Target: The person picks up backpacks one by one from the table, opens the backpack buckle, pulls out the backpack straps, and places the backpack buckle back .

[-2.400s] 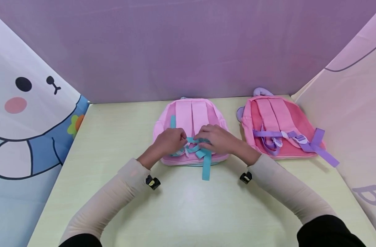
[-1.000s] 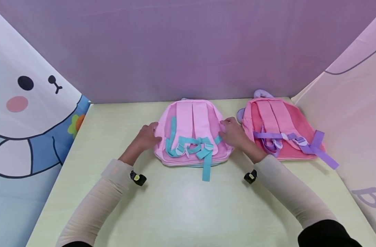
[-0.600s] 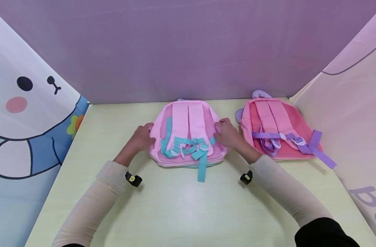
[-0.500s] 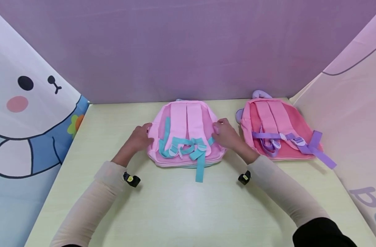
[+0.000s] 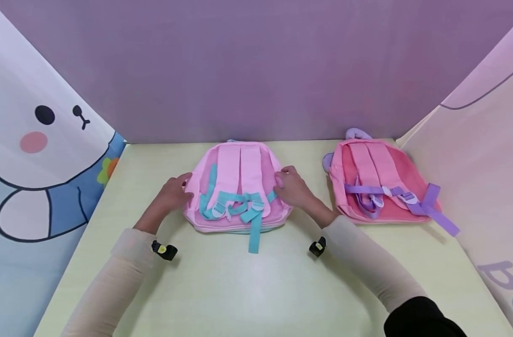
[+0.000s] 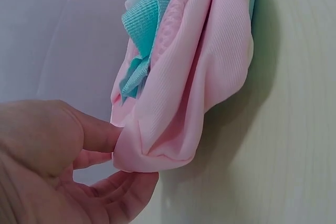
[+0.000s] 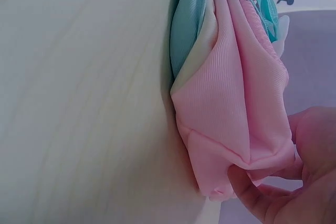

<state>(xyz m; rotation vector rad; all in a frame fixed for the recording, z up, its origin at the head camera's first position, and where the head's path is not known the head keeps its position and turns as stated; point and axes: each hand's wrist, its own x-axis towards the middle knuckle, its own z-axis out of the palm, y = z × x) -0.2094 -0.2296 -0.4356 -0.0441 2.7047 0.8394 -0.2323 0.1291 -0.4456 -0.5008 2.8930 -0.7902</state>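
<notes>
A light pink backpack [image 5: 230, 168] lies on the table with its strap side up and its teal straps [image 5: 235, 199] bunched across the lower part. One teal strap end hangs over its near edge. My left hand [image 5: 172, 193] grips the bag's left side; in the left wrist view thumb and fingers pinch the pink fabric [image 6: 168, 124]. On the opposite side my right hand [image 5: 294, 188] holds the edge, and the right wrist view has its fingers curled on a fold of pink cloth [image 7: 226, 114]. The bag's front is hidden underneath.
A second backpack [image 5: 376, 164], coral pink with purple straps [image 5: 425, 206], lies at the right of the pale table [image 5: 239, 290]. Behind stands a purple backdrop [image 5: 256, 70]. A printed cartoon panel [image 5: 49, 187] closes the left side, a pale one [image 5: 484, 187] the right.
Earlier both hands were at the teal straps. They moved out to the sides of the light pink backpack, which has since slid left with them. The coral backpack stays in place.
</notes>
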